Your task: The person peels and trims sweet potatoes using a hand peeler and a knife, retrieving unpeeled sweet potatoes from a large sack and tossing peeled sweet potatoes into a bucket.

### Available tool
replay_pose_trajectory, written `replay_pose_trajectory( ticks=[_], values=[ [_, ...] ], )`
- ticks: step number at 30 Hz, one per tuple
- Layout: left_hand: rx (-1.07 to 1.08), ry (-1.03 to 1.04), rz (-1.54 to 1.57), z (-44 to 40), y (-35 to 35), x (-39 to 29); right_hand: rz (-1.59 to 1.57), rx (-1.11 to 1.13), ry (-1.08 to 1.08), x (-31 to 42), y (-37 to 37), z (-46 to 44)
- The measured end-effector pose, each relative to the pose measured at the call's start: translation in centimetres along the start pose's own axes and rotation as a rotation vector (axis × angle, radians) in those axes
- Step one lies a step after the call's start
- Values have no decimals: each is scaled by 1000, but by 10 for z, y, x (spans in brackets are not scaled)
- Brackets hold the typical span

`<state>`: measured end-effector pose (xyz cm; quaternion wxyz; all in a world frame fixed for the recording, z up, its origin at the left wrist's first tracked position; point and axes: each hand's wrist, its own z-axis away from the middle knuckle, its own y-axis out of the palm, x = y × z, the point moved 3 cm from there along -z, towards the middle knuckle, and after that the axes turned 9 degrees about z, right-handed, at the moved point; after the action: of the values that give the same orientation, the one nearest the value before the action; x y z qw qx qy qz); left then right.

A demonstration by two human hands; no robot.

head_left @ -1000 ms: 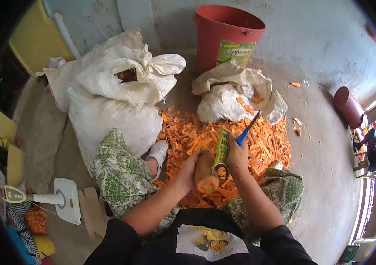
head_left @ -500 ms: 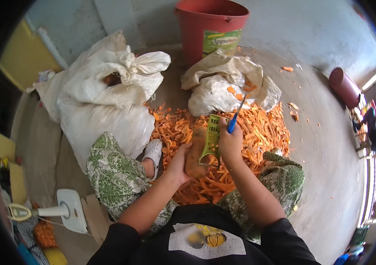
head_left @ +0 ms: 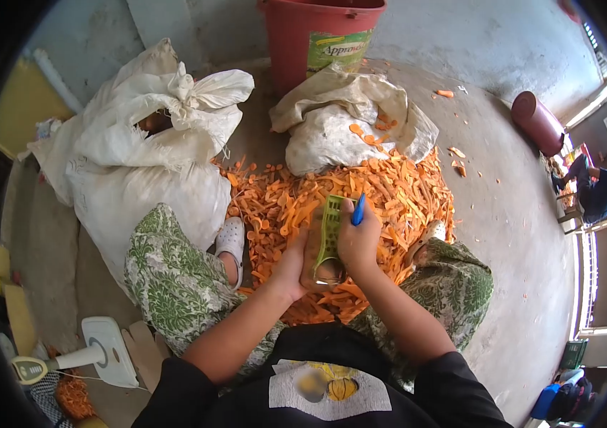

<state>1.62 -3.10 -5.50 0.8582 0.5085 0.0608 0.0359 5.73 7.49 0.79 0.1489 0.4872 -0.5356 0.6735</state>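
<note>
A large, long, brownish-orange root vegetable [head_left: 313, 250] rests in my left hand [head_left: 289, 265], whose fingers wrap its left side. My right hand [head_left: 359, 241] is closed on a green plastic peeler [head_left: 331, 222] with a slotted body. The peeler lies along the vegetable, its looped blade end over the part nearest me. A blue-handled knife [head_left: 358, 210] is also gripped in my right hand; its blade cannot be made out now. Below both hands spreads a heap of orange peelings and slices [head_left: 389, 192], between my legs.
A full white sack [head_left: 153, 189] stands at left, and a crumpled sack [head_left: 339, 143] lies behind the peelings. Beyond are a red bucket [head_left: 289, 43] and a tipped maroon bin [head_left: 537, 125]. A white scale [head_left: 111, 349] is at lower left. Another person [head_left: 598, 192] sits far right.
My right hand has come down and toward me, bringing the peeler over the vegetable. The knife's blade pointed up before and no longer shows. The whole view has shifted slightly.
</note>
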Motion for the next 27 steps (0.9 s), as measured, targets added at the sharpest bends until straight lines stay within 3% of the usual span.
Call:
replay_pose_trajectory(
  ticks=[2,4,5,7,8,10,14,15,18,21,22,24,26,27],
  values=[
    [-7,1,-51,5,3,3,96,-149,-43,-25,3,-14],
    [-182,-110,-310,19,19,9,102,-285,20,-36,-17,-50],
    [-150,-122,-287,18,17,14,6,-310,94,-74,-18,-80],
    [-113,-122,-305,12,18,15,21,-498,59,-66,-48,-90],
    [-82,-118,-315,10,20,14,-87,-465,283,-81,-55,-97],
    [0,-141,-194,5,25,7,-323,-433,279,-74,-55,-92],
    [11,-61,-169,-15,18,-5,-220,-108,177,-25,-34,-40],
    [22,-57,-127,-19,16,-5,-329,-53,202,-15,-26,-26],
    [45,-48,-74,-16,21,-1,-132,-98,-20,-9,-16,-3],
    [-20,-33,-46,-16,13,3,-6,-110,-63,-7,-16,-3],
    [-1,-48,-184,-18,4,0,-10,-111,-64,-15,-12,-11],
    [20,-69,-328,-15,-6,1,99,-346,-1,-53,-10,-44],
    [-18,-254,-439,1,-5,11,117,-474,31,-76,-34,-82],
    [-70,-169,-523,9,8,11,116,-478,33,-84,-43,-92]
  ],
)
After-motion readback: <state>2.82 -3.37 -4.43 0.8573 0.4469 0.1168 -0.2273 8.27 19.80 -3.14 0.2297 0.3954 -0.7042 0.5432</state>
